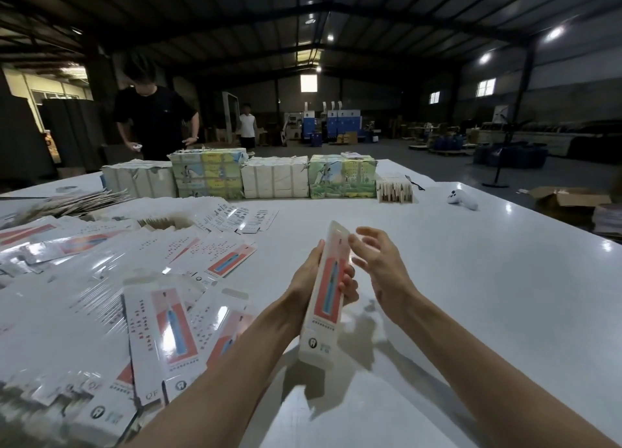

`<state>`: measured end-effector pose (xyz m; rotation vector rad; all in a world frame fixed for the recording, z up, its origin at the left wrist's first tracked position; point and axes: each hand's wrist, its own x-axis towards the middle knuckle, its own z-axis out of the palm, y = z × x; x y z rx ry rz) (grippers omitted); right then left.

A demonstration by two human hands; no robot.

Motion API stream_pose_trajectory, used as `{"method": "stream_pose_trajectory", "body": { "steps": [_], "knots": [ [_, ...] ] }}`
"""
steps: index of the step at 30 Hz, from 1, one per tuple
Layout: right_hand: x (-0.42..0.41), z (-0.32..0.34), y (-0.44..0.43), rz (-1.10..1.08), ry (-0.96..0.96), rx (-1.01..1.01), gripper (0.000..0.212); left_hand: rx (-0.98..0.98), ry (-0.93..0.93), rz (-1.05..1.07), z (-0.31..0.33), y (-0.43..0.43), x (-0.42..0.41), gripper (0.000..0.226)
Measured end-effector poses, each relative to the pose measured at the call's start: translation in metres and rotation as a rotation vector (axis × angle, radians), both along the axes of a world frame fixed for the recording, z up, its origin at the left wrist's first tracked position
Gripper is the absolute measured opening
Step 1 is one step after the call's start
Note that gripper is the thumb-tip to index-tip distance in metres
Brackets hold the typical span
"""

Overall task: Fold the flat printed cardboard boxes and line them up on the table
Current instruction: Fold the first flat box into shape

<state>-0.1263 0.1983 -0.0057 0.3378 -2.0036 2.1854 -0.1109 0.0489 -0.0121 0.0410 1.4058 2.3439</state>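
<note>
My left hand grips a long narrow white box printed with a red panel and a blue item. It holds the box tilted above the white table, fingers wrapped round its middle. My right hand hovers just right of the box's upper end, fingers spread and relaxed, holding nothing. A large heap of flat printed cardboard boxes covers the table's left side.
Wrapped bundles of stock line the table's far edge, with a small row of folded boxes at their right. A white controller-like object lies far right. A person in black stands behind the table.
</note>
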Motion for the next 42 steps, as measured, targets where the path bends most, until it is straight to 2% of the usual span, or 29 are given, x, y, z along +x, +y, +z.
{"method": "stream_pose_trajectory", "body": {
  "steps": [1, 3, 6, 10, 16, 18, 22, 25, 29, 34, 42],
  "knots": [
    [0.001, -0.006, -0.002, 0.003, -0.012, 0.007, 0.045, 0.049, -0.012, 0.01, 0.002, -0.002, -0.001, 0.054],
    [0.003, -0.014, -0.006, 0.075, 0.024, 0.041, 0.051, 0.014, 0.048, 0.055, 0.0, -0.009, -0.005, 0.048],
    [0.006, -0.014, -0.009, 0.102, 0.118, 0.059, 0.044, -0.048, 0.121, 0.106, -0.002, -0.011, -0.002, 0.051],
    [0.012, -0.01, -0.004, 0.059, 0.197, 0.073, 0.047, -0.307, 0.304, 0.198, -0.004, -0.005, 0.006, 0.058],
    [0.013, -0.005, 0.004, -0.014, 0.267, 0.069, 0.06, -0.544, 0.574, 0.407, -0.008, 0.005, 0.01, 0.057],
    [0.014, -0.003, 0.001, 0.004, 0.27, 0.066, 0.059, -0.487, 0.591, 0.465, -0.007, 0.01, 0.009, 0.049],
    [0.017, -0.005, -0.004, 0.077, 0.281, 0.136, 0.054, -0.309, 0.497, 0.513, -0.002, 0.013, 0.006, 0.039],
    [0.019, -0.007, -0.006, 0.046, 0.307, 0.229, 0.053, -0.331, 0.451, 0.522, -0.006, 0.018, 0.007, 0.034],
    [0.02, -0.007, -0.011, 0.105, 0.233, 0.204, 0.05, -0.416, 0.436, 0.703, -0.009, 0.021, 0.007, 0.017],
    [0.025, -0.007, -0.011, 0.111, 0.276, 0.214, 0.063, -0.406, 0.502, 0.658, -0.005, 0.021, 0.014, 0.016],
    [0.03, 0.0, -0.009, 0.069, 0.327, 0.173, 0.055, -0.394, 0.71, 0.515, 0.001, 0.026, 0.024, 0.033]
  ]
}}
